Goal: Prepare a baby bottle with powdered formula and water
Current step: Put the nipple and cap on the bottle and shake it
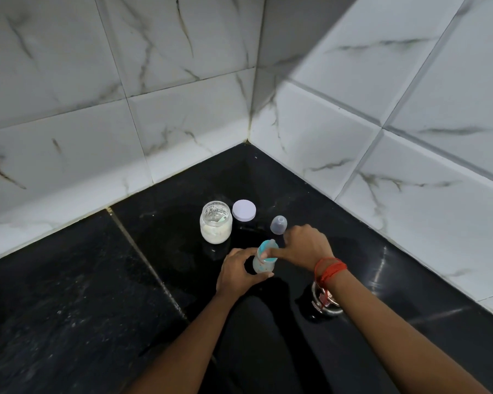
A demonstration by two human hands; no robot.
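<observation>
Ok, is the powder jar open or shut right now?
Open. The jar has a bare mouth, with white powder showing inside, and a pale round lid lies flat on the black counter just beside it.

A black, speckled stone surface (69,294) runs back into a corner, and a pale seam (141,255) crosses it diagonally. Two walls of white, grey-veined tiles (182,123) meet above that corner, divided by dark grout lines. A diagonal shadow lies across the right wall (410,155) near the corner.
</observation>
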